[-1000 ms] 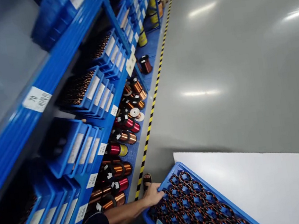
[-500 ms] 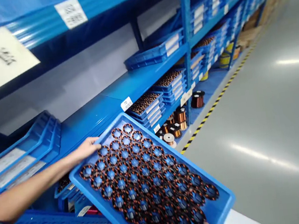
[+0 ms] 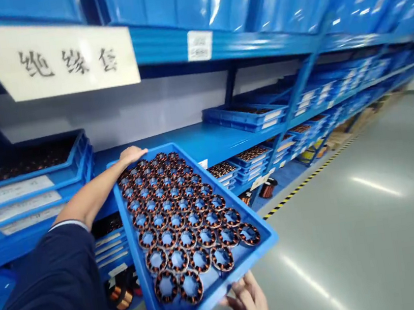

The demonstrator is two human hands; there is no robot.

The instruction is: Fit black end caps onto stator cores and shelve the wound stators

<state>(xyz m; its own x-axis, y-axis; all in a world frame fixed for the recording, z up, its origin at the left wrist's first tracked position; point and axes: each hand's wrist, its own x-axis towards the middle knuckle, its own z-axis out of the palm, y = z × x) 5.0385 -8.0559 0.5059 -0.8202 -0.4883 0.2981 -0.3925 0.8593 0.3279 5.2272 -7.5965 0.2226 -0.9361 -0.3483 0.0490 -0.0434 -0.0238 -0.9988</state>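
Note:
Between my two hands is a blue shallow plastic tray (image 3: 250,256), tilted, its far end close to the shelf. Rows of copper-wound ring cores (image 3: 177,238) lie in it, several of them dark with orange-brown windings. My left hand (image 3: 133,155) is closed over the far-left rim, its fingertips partly hidden. At the near right edge my right hand (image 3: 248,303) grips the tray from outside, fingers curled at the wall and partly out of sight beneath it.
Blue shelving runs along the left and back. Stacked labelled trays (image 3: 29,187) stand left of my arm, and another tray stack (image 3: 246,116) sits on the same shelf further right. Wire spools (image 3: 268,188) are low down. A striped floor line (image 3: 293,194) borders the grey floor.
The tray has turned and come nearer to the shelf, and its near end now shows. My left hand has shifted with it along the rim. My right hand has come more fully into view.

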